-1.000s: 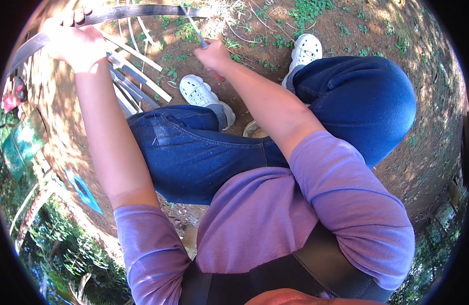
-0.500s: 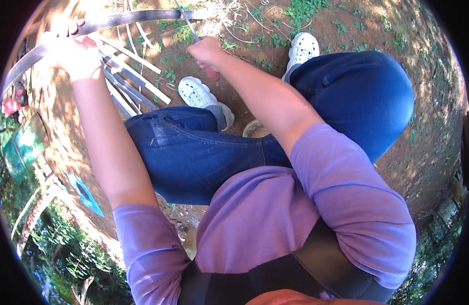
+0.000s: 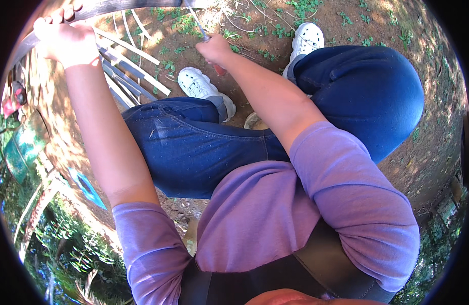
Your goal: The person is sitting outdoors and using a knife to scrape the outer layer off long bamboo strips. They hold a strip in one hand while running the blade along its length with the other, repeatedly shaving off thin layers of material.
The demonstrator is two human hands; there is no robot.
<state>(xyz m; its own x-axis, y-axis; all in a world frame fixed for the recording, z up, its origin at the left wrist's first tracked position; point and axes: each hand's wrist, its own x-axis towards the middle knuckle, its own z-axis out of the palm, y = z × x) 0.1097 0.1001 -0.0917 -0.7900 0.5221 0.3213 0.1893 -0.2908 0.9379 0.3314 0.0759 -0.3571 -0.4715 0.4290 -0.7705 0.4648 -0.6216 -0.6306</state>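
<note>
My left hand (image 3: 68, 44) is closed around a long, dark, flat strip (image 3: 120, 5), which looks like split bamboo and runs along the upper left, partly cut off by the view's edge. In my right hand (image 3: 214, 51) is a knife (image 3: 195, 20) with a thin blade and a reddish handle whose end shows below the fist. The blade points up and away, its upper part near the right end of the strip. Whether the two touch I cannot tell. Below my left hand, several pale and grey cut strips (image 3: 129, 62) lie in a loose bundle.
My feet in white clogs (image 3: 196, 83) rest on brown soil (image 3: 255, 71) with small green weeds (image 3: 300, 7). Thin curled shavings (image 3: 242, 20) lie beyond my right hand. A round pale object (image 3: 253, 121) shows between my legs. A blue item (image 3: 87, 188) lies on the left.
The strip and my left hand sit slightly higher in the view. My right hand with the knife has shifted a little to the right.
</note>
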